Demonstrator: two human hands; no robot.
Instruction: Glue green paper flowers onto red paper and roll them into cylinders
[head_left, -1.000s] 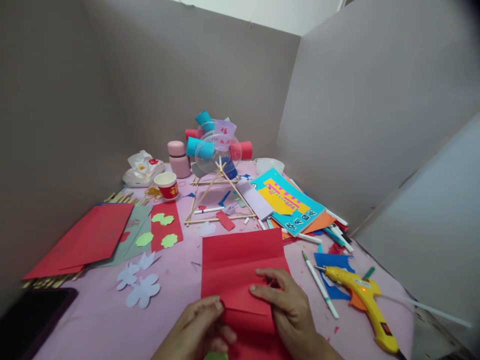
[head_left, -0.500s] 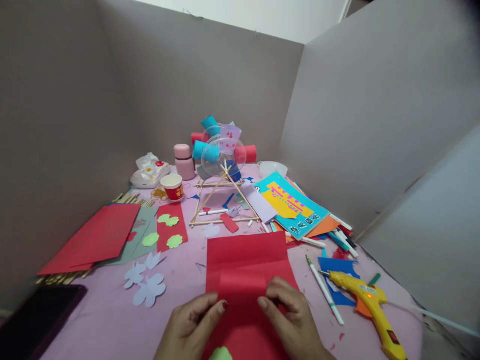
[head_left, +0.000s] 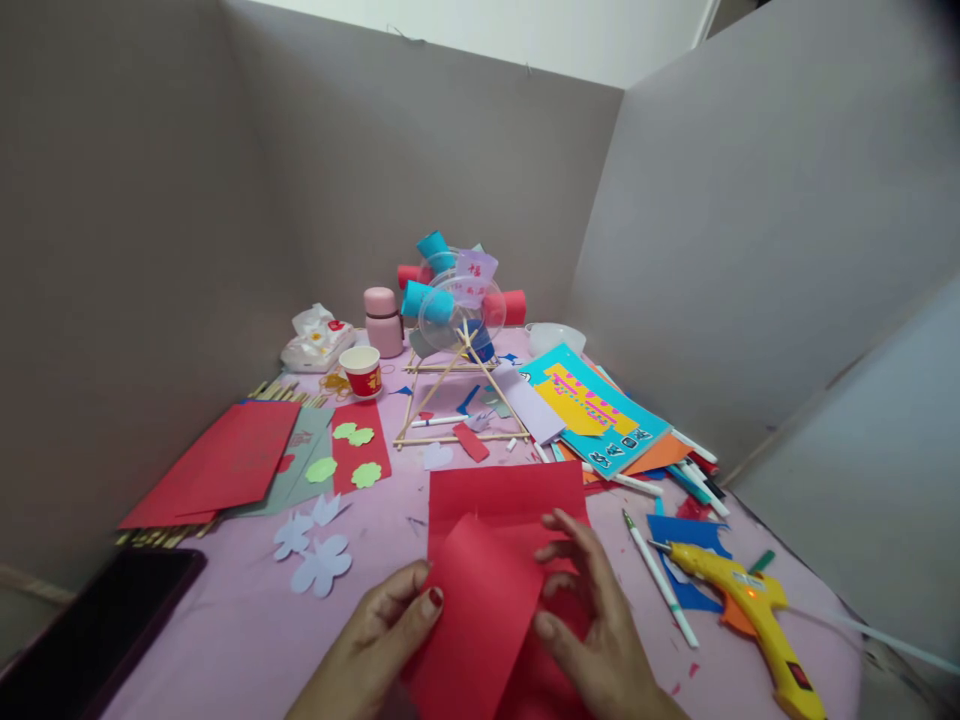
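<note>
A red sheet of paper (head_left: 502, 505) lies on the pink table (head_left: 225, 640) right in front of me. Its near part (head_left: 480, 610) is lifted and folded up toward me. My left hand (head_left: 375, 645) pinches the left edge of that raised flap with thumb and fingers. My right hand (head_left: 600, 620) rests on the right side of the sheet, thumb under the flap's edge, fingers spread over the paper.
A yellow glue gun (head_left: 757, 610) and a white pen (head_left: 660, 578) lie to the right. Coloured paper stack (head_left: 600, 410) and a stick-and-cup wheel model (head_left: 454, 330) stand behind. Red sheets (head_left: 225, 465), paper flowers (head_left: 319, 560) and a dark tablet (head_left: 97, 640) lie left. Grey partition walls surround.
The near flap of the red sheet, pressed flat before, has been lifted and tilted up. My right fingers have spread out. The view shifted slightly left.
</note>
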